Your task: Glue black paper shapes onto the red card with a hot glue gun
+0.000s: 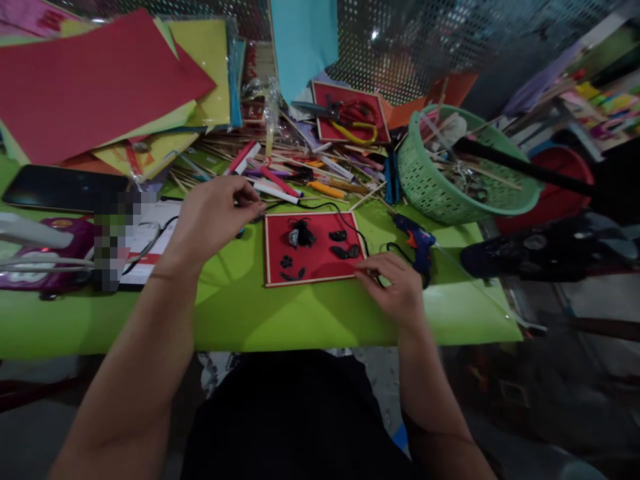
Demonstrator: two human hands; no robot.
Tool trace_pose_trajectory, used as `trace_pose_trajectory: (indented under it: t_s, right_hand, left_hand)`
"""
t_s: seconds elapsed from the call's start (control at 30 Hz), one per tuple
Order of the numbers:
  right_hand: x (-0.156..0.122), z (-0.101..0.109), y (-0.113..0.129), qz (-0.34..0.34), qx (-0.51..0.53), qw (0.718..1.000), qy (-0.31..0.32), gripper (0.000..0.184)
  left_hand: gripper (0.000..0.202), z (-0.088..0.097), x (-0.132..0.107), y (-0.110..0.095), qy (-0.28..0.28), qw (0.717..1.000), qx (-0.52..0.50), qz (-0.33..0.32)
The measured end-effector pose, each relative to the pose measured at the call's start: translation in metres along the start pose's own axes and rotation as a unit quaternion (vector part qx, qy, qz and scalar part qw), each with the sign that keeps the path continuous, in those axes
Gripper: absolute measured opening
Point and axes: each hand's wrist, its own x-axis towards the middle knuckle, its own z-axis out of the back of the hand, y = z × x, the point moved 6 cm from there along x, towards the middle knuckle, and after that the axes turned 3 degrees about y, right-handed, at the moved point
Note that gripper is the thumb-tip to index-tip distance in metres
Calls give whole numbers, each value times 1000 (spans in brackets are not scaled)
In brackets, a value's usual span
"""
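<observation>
A small red board [320, 263] with a pale wooden border lies on the green table. Black shaped pieces sit on it: a tangled dark cluster [302, 233], a flower shape [286, 261], leaf-like bits [293, 274] and curved pieces [345, 251]. My left hand [213, 217] is by the board's upper left corner, thumb and fingers pinched together; what lies between them is too small to make out. At the lower right corner, my right hand [393, 283] pinches the border between thumb and forefinger. A black cord [333, 205] runs behind the board.
A blue glue gun [419, 243] lies right of the board, near a green basket [425, 180] of sticks. Markers [275, 190] and scissors [345, 113] lie behind. Coloured paper [100, 87], a phone [65, 187] and a purple power strip [65, 260] are at left.
</observation>
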Motion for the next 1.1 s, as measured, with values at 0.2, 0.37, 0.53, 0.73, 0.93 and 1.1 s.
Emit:
trace_pose_trajectory:
  t_s: [0.2, 0.37, 0.53, 0.73, 0.93, 1.1]
  right_hand:
    - [1, -21, 5, 51, -48, 993, 96, 8]
    - [2, -26, 6, 38, -74, 990, 112, 10]
    - [0, -28, 5, 32, -79, 989, 119, 11]
    - [1, -27, 0, 11, -95, 991, 97, 14]
    - [1, -24, 0, 5, -73, 994, 76, 9]
    - [-1, -24, 2, 9, -54, 995, 88, 9]
  left_hand:
    - [17, 0, 4, 9, 63, 986, 150, -30]
    - [26, -20, 6, 17, 88, 972, 207, -63]
    - [27, -27, 4, 16, 77, 967, 238, -56]
    - [18, -15, 5, 20, 65, 970, 233, -12]
    - [25, -9, 8, 21, 17, 978, 205, -27]
    - [28, -19, 10, 21, 25, 973, 226, -48]
